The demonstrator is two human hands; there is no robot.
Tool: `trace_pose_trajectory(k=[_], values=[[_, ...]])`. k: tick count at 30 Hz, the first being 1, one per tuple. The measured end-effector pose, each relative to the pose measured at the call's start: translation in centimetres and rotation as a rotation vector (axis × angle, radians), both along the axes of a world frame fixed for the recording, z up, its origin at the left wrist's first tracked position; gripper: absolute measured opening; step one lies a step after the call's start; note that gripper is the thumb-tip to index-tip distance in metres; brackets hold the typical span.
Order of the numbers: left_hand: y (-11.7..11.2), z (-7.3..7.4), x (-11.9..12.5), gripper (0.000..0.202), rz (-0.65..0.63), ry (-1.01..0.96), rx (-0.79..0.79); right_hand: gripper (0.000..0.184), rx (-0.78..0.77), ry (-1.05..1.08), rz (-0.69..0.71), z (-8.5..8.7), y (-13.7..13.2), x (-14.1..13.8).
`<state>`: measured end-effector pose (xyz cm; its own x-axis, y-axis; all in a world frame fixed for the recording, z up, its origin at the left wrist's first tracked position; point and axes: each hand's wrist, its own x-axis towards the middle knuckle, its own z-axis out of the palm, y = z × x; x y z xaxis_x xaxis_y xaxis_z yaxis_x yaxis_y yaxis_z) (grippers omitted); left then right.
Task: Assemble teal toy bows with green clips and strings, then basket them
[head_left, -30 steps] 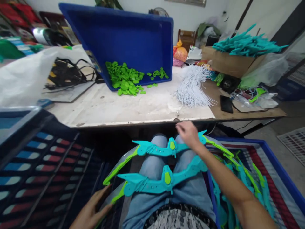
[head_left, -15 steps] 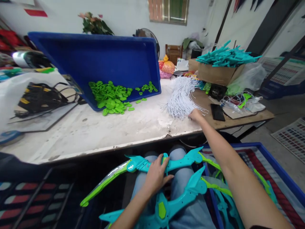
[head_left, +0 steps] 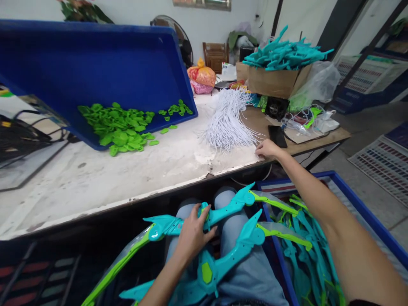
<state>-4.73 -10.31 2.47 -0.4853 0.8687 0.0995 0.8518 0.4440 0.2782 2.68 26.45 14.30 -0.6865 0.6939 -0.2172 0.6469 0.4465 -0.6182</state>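
Two teal and green toy bows lie across my lap. My left hand (head_left: 193, 233) is closed around the middle of the upper toy bow (head_left: 223, 209). The lower toy bow (head_left: 223, 263) rests nearer my waist. My right hand (head_left: 267, 148) reaches over the table's front edge, fingers curled at the ends of a bundle of white strings (head_left: 227, 121). Whether it holds a string is hidden.
A tilted blue bin (head_left: 95, 72) spills green plastic pieces (head_left: 117, 129) onto the white table (head_left: 95, 178). A cardboard box (head_left: 270, 80) of teal parts stands at the back right, a black phone (head_left: 277, 136) beside it. A blue crate (head_left: 363, 212) of finished bows sits at my right.
My view shifted right and down. My right hand drew back slightly from the strings toward the table edge. My left hand stays on the upper bow.
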Motion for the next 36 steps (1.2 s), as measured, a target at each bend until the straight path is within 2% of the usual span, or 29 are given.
trace_pose_trajectory(k=[2, 5, 7, 9, 11, 13, 15, 17, 18, 20, 22, 25, 28, 30, 33, 36], values=[[-0.3, -0.1, -0.2, 0.056, 0.008, 0.001, 0.005, 0.005, -0.112, -0.014, 0.074, -0.1, -1.2, 3.3], [-0.9, -0.4, -0.6, 0.056, -0.001, 0.019, 0.026, 0.01, -0.4, -0.025, 0.188, -1.0, -4.0, 9.9], [-1.0, -0.6, -0.9, 0.057, -0.017, 0.033, 0.026, 0.017, -0.577, -0.003, 0.184, -1.9, -6.1, 14.8], [-1.0, -0.5, -1.0, 0.058, -0.043, 0.049, 0.033, 0.023, -0.681, 0.029, 0.101, -3.0, -8.4, 19.5], [-0.8, 0.2, -0.6, 0.056, -0.06, 0.09, 0.086, 0.028, -0.765, 0.055, -0.007, -4.2, -10.7, 23.7], [-0.5, 1.5, 0.7, 0.051, -0.037, 0.132, 0.202, 0.033, -0.812, 0.097, -0.141, -5.5, -12.9, 27.1], [0.0, 3.0, 3.2, 0.039, -0.041, 0.08, 0.339, 0.036, -0.762, 0.189, -0.295, -6.9, -15.0, 29.5], [0.9, 4.1, 6.7, 0.028, -0.157, -0.149, 0.39, 0.036, -0.579, 0.304, -0.454, -8.3, -16.6, 30.7], [1.5, 4.3, 8.7, 0.024, -0.244, -0.322, 0.352, 0.035, -0.46, 0.353, -0.523, -8.9, -17.3, 31.0], [3.0, 4.0, 12.6, 0.02, -0.389, -0.708, 0.155, 0.033, -0.256, 0.42, -0.615, -10.2, -18.4, 31.0], [5.0, 2.8, 16.0, 0.02, -0.42, -1.03, -0.085, 0.031, -0.161, 0.458, -0.659, -11.3, -19.2, 30.6], [8.1, 0.2, 19.2, 0.02, -0.267, -1.325, -0.268, 0.029, -0.118, 0.496, -0.694, -12.6, -19.9, 30.1], [10.3, -1.7, 20.8, 0.016, -0.022, -1.534, -0.284, 0.029, -0.045, 0.528, -0.709, -13.7, -20.3, 29.9], [11.3, -2.5, 21.4, 0.018, 0.079, -1.661, -0.286, 0.029, 0.021, 0.527, -0.692, -14.3, -20.5, 29.8], [12.5, -3.1, 22.2, 0.019, 0.118, -1.766, -0.292, 0.026, 0.121, 0.5, -0.64, -14.8, -20.8, 29.8], [13.3, -3.5, 22.8, 0.011, 0.117, -1.82, -0.277, 0.021, 0.202, 0.487, -0.609, -14.9, -21.1, 29.8]])
